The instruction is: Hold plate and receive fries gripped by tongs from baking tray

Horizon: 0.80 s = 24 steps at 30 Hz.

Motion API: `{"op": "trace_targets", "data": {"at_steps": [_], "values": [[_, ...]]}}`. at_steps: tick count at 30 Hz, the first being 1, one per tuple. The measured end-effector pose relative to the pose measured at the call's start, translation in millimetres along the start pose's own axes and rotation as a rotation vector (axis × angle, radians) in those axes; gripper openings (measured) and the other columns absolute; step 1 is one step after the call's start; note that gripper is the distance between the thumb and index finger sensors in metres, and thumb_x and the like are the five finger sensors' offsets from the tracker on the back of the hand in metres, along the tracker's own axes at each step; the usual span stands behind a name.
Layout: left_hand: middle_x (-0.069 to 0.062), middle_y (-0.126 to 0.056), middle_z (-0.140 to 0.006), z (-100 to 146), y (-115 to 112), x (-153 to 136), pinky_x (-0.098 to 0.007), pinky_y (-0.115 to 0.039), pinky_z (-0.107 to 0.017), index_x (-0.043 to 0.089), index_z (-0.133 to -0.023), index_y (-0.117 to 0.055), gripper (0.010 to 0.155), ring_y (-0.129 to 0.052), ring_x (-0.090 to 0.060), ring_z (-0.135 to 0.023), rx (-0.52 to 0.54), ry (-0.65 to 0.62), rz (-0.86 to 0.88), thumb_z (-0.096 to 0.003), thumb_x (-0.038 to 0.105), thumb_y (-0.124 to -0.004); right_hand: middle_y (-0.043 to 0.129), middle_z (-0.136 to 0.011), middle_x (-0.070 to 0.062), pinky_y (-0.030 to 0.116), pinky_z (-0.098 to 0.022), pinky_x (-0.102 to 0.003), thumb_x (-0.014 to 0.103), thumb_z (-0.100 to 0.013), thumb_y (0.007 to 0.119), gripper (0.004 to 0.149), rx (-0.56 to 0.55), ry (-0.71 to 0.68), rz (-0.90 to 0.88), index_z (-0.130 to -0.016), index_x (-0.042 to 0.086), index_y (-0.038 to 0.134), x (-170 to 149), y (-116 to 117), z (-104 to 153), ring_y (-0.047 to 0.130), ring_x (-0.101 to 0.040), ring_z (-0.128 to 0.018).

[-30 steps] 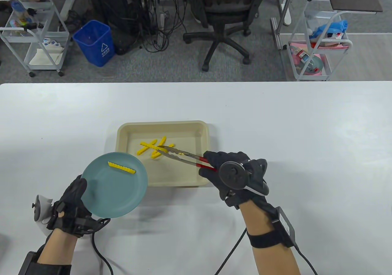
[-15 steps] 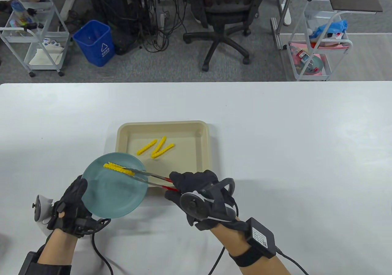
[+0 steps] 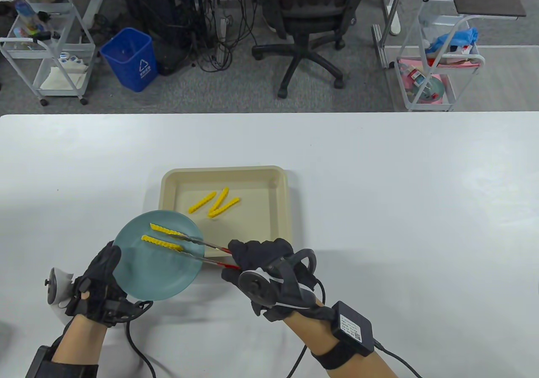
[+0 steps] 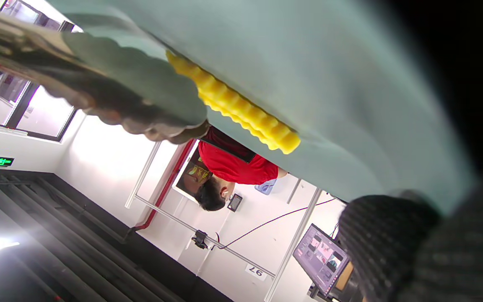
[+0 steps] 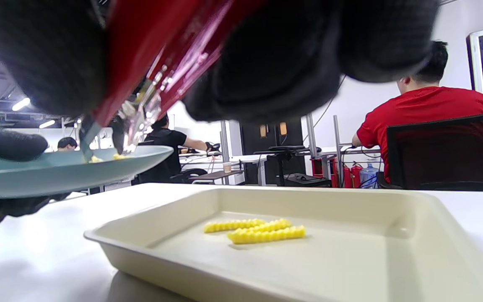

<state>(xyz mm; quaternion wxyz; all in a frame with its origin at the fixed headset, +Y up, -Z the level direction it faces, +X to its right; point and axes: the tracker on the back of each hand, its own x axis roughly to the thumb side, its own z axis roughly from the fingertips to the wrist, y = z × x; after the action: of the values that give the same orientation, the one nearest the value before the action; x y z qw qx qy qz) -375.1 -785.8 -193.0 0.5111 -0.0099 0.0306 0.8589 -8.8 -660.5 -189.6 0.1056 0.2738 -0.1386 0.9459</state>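
Observation:
My left hand (image 3: 99, 283) grips the near left rim of a teal plate (image 3: 168, 268) and holds it above the table, over the tray's near left corner. Two yellow crinkle fries (image 3: 162, 243) lie on the plate. My right hand (image 3: 263, 264) holds red-handled metal tongs (image 3: 202, 251); their tips are spread apart over the plate, beside the fries. The beige baking tray (image 3: 280, 209) holds three more fries (image 3: 214, 202). The left wrist view shows a fry (image 4: 233, 108) on the plate (image 4: 329, 84) next to a tong tip (image 4: 132, 92). The right wrist view shows the tray (image 5: 413, 235), its fries (image 5: 262, 233) and the plate (image 5: 65, 170).
The white table (image 3: 400, 184) stretches to the right and far side. Glove cables (image 3: 134, 348) trail off the near edge. Beyond the table stand an office chair (image 3: 311, 24), a blue bin (image 3: 130, 57) and wire carts (image 3: 46, 45).
My right hand carried a fry in the tongs from the tray to the plate. The tongs have now opened and the fry lies on the plate beside the first one.

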Motion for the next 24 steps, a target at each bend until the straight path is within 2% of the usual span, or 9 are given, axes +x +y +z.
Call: {"op": "trace_targets", "data": {"at_steps": [5, 9, 12, 16, 19, 24], "values": [[-0.038, -0.078, -0.079, 0.0, 0.4, 0.4, -0.056, -0.096, -0.022, -0.011, -0.101, -0.059, 0.066, -0.102, -0.058, -0.044, 0.005, -0.003, -0.001, -0.0519, 0.032, -0.07, 0.092, -0.079, -0.009, 0.08, -0.048, -0.054, 0.066, -0.043, 0.09, 0.071, -0.037, 0.126, -0.06, -0.098, 0.022, 0.079, -31.8, -14.9, -2.5, 0.103, -0.024, -0.04], [-0.038, -0.078, -0.079, 0.1, 0.8, 0.8, -0.056, -0.096, -0.022, -0.011, -0.101, -0.059, 0.066, -0.102, -0.058, -0.044, 0.013, -0.007, 0.0, -0.052, 0.032, -0.07, 0.089, -0.084, -0.01, 0.078, -0.051, -0.055, 0.065, -0.044, 0.09, 0.073, 0.011, 0.248, -0.078, -0.101, 0.022, 0.075, -69.9, -11.5, -5.7, 0.101, -0.027, -0.047], [-0.038, -0.078, -0.079, 0.1, 1.1, 0.9, -0.056, -0.096, -0.022, -0.011, -0.101, -0.059, 0.066, -0.102, -0.058, -0.044, 0.016, -0.008, 0.0, -0.052, 0.032, -0.07, 0.087, -0.086, -0.009, 0.078, -0.052, -0.055, 0.065, -0.044, 0.09, 0.074, 0.07, 0.324, 0.005, -0.102, 0.023, 0.074, -95.9, 4.3, -8.2, 0.101, -0.027, -0.05], [-0.038, -0.078, -0.079, 0.1, 1.5, 0.9, -0.056, -0.096, -0.022, -0.01, -0.101, -0.059, 0.066, -0.102, -0.058, -0.044, 0.019, -0.006, 0.001, -0.052, 0.032, -0.07, 0.087, -0.087, -0.008, 0.078, -0.052, -0.055, 0.066, -0.043, 0.091, 0.075, 0.16, 0.375, 0.07, -0.102, 0.024, 0.073, -112.2, 30.1, -11.3, 0.1, -0.027, -0.052], [-0.038, -0.078, -0.079, 0.4, 2.0, 0.9, -0.056, -0.096, -0.022, -0.011, -0.101, -0.059, 0.066, -0.102, -0.058, -0.044, 0.022, -0.004, 0.003, -0.052, 0.032, -0.07, 0.086, -0.088, -0.008, 0.079, -0.048, -0.053, 0.065, -0.044, 0.091, 0.074, 0.206, 0.38, 0.077, -0.103, 0.024, 0.073, -114.5, 45.6, -11.0, 0.1, -0.028, -0.053], [-0.038, -0.078, -0.079, -0.1, 2.4, 1.6, -0.056, -0.096, -0.023, -0.011, -0.101, -0.059, 0.066, -0.102, -0.058, -0.044, 0.018, -0.001, 0.001, -0.052, 0.032, -0.07, 0.086, -0.089, -0.008, 0.079, -0.047, -0.052, 0.065, -0.043, 0.091, 0.075, 0.235, 0.386, 0.082, -0.103, 0.024, 0.072, -114.5, 56.4, -15.6, 0.099, -0.028, -0.054]]}}
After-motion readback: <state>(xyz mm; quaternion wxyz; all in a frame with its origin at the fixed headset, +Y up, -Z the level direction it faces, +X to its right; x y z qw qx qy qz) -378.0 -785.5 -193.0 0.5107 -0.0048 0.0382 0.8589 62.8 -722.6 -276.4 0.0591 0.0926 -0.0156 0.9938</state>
